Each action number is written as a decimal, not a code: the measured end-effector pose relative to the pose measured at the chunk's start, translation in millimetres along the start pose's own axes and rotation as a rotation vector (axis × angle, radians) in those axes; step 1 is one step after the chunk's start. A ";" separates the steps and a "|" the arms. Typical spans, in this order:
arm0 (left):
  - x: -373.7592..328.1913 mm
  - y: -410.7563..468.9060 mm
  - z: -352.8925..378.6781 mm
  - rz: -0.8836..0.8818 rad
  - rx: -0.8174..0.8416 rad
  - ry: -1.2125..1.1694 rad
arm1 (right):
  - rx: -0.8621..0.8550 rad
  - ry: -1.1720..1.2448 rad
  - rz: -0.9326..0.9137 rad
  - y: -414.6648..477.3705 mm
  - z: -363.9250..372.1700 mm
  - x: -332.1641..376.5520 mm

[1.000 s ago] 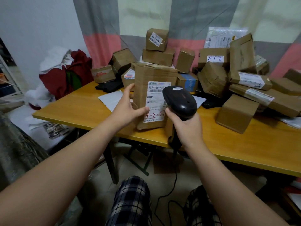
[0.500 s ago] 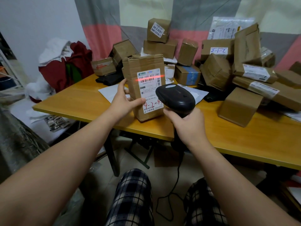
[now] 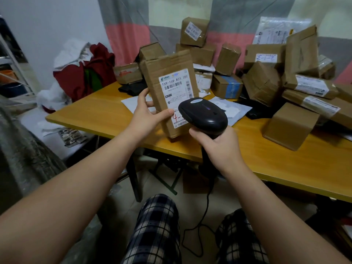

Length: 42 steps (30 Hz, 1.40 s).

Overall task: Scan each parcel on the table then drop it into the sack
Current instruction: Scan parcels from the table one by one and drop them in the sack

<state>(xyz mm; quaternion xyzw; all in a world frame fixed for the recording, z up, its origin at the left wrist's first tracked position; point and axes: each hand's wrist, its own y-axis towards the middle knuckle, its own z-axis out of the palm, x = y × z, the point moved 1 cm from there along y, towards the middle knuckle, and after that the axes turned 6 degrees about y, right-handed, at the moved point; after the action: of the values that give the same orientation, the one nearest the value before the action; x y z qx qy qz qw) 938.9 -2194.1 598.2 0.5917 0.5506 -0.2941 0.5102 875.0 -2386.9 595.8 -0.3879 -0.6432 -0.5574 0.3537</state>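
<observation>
Head view, and the held parcel (image 3: 167,73) was the centre of it all: a tall brown carton, standing on end and leaning a little to the left. Its white label (image 3: 175,86) faced the camera, printed "159-159-A03 280" above a barcode. The left hand (image 3: 147,113) was clamped on the parcel's lower left edge, thumb across the front beside the label and fingers wrapped behind. The right hand (image 3: 219,147), below and right of the parcel, was closed round the grip of a black scanner (image 3: 202,113). The scanner's head sat in front of the parcel's lower right corner and hid part of a red handwritten "4-". A black cable (image 3: 206,212) dropped from the scanner, below the parcel, between knees in plaid trousers (image 3: 156,225).

Under the parcel ran the orange-topped bench (image 3: 95,113); whether the parcel's lower end touched it could not be told. Behind and to the right of the parcel, a heap of brown parcels (image 3: 262,82) was piled up, with white mailers (image 3: 232,109) lying flat just right of it. Left of the parcel sat a red and white bundle of cloth (image 3: 89,73). Low and far to its left lay grey woven material (image 3: 22,159); whether that was the sack could not be told.
</observation>
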 end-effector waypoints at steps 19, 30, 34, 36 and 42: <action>104.6 -257.3 -247.7 -0.305 -0.950 0.261 | 0.827 -0.053 0.148 -43.0 272.2 -47.3; 197.3 -245.3 -257.4 -0.647 -0.877 0.134 | 0.859 -0.179 0.122 -41.9 336.3 -84.2; 202.4 -205.7 -241.6 -0.648 -0.715 -0.031 | 0.781 -0.080 0.204 -43.5 332.2 -91.5; 205.9 -192.1 -240.7 -0.650 -0.639 -0.062 | 0.723 -0.031 0.247 -52.0 328.1 -101.1; 205.5 -173.1 -242.7 -0.624 -0.516 -0.138 | 0.566 -0.025 0.321 -56.1 314.9 -117.6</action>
<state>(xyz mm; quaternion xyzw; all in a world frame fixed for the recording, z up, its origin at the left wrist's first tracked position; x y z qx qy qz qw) 767.6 -1918.8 437.1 0.2279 0.7239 -0.3260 0.5637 870.5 -2091.3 426.2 -0.3773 -0.7078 -0.2886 0.5228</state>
